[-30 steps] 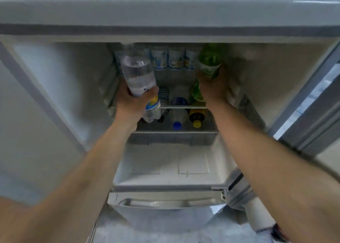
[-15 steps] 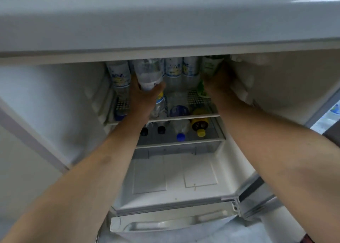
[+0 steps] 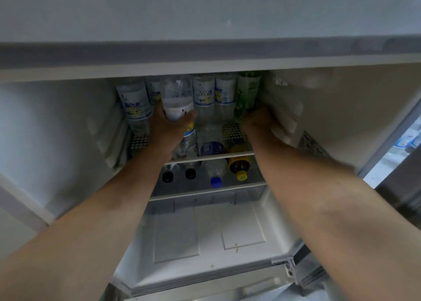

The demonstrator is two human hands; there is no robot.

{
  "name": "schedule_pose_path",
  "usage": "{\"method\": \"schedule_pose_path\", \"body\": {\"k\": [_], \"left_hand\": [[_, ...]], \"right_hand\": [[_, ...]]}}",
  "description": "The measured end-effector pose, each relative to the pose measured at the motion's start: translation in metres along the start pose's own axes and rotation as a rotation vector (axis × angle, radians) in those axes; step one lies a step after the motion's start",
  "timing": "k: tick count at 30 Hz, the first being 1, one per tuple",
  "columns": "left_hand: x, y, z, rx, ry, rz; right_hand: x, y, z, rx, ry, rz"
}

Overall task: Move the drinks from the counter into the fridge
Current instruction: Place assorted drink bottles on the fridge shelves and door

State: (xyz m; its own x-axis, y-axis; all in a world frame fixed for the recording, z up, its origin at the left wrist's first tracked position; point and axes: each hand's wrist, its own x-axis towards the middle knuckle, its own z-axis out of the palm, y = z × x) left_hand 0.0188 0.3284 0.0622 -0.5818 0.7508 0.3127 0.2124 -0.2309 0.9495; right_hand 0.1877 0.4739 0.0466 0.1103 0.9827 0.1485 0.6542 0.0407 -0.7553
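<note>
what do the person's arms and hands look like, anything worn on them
Both forearms are bare as far as the frame shows: no sleeves, no cuffs. The left hand and the right hand carry no gloves, and no watch, bracelet or band shows at either wrist. The fingers are too hidden and blurred to tell whether there are rings.

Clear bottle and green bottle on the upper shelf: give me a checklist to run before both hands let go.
1. Left hand grips the clear bottle: ok.
2. Right hand holds the green bottle: ok, though its fingers are mostly hidden.
3. Clear bottle's base resting on the upper shelf: cannot tell, the hand hides it.
4. Green bottle upright at the right end of the row: ok.
5. Clear bottle upright: not ok, it looks tilted.
6. Lower shelf bottles, such as the yellow-capped bottle, are out of the way: ok.
</note>
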Motion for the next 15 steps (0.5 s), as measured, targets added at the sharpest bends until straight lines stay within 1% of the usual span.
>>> {"method": "schedule_pose_path", "body": {"k": [3, 9, 13, 15], "left_hand": [[0.000, 0.000, 0.001, -0.009, 0.010, -0.004], [0.001, -0.003, 0.002, -0.003, 0.004, -0.004], [0.001, -0.004, 0.001, 0.077, 0.029, 0.006], [0.000, -0.005, -0.003, 0.158, 0.003, 0.035]], "right_hand": [[0.004, -0.004, 0.001, 0.016, -0.031, -0.029], [0.010, -0.012, 0.002, -0.025, -0.046, -0.015], [0.007, -0.016, 0.002, -0.014, -0.040, 0.016], [0.000, -0.016, 0.002, 0.088, -0.009, 0.025]]}}
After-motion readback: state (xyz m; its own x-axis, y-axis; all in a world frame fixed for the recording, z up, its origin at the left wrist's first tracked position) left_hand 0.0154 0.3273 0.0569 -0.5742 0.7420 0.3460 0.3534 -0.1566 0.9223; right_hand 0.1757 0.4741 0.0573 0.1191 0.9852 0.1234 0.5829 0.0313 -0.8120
